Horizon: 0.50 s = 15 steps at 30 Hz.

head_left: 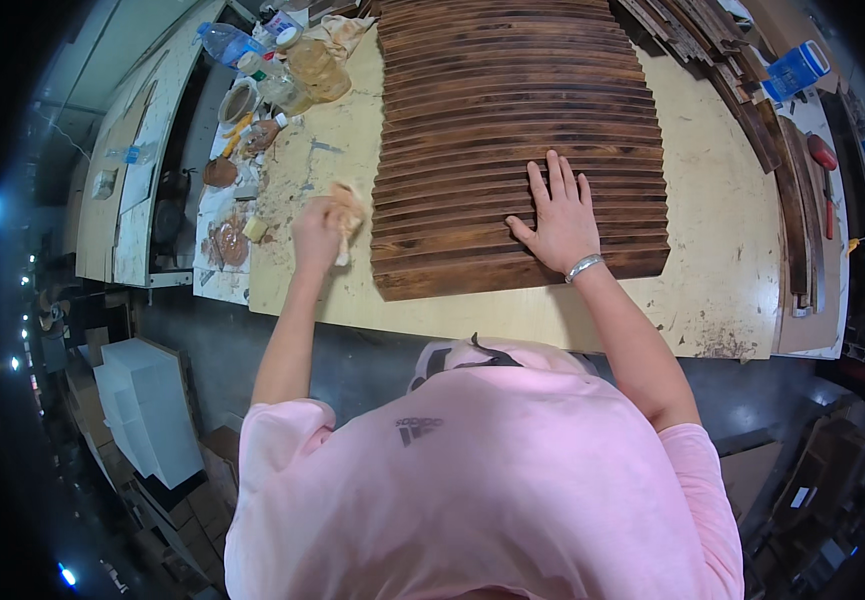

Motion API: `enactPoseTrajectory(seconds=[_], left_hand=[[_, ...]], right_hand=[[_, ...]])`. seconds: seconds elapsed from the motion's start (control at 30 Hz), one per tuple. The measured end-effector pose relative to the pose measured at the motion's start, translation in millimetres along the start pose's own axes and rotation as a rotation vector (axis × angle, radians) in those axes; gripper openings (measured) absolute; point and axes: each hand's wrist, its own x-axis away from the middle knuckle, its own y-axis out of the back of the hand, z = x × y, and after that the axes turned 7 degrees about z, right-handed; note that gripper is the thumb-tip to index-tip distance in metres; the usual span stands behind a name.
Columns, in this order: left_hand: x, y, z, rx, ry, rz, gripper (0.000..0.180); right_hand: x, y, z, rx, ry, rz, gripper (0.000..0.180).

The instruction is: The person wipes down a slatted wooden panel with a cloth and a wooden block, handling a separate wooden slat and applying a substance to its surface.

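Observation:
Dark brown wooden slats [512, 120] lie side by side in a wide ridged panel on the pale worktable [717, 200]. My left hand [318, 235] is closed round a crumpled cream-coloured rag [346, 212], just left of the panel's near left side. Part of the rag sticks out beyond my fingers, over the bare tabletop. On the panel's near right part rests my right hand [560, 220], palm down with its fingers spread. A silver bracelet [583, 266] circles that wrist.
Plastic bottles [312, 68] stand at the table's far left, one with yellowish liquid. Nearer are a brown-stained lump [220, 172] and a yellow block [255, 228]. Loose dark strips [712, 70] lie at the far right, beside a blue container [795, 72] and a red-handled tool [822, 153].

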Motion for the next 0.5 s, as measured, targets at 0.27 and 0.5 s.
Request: enactPoseTrajectory(seconds=[0.27,0.5], left_hand=[[28,-99,-159,0.019,-0.846,0.046,0.034],[35,-14,-15,0.011,-0.335,-0.105,0.023]], right_hand=[[-2,-1,4,0.099,0.024,0.017,0.088],[-2,-6,-2,0.095,0.014,-0.043,0.088]])
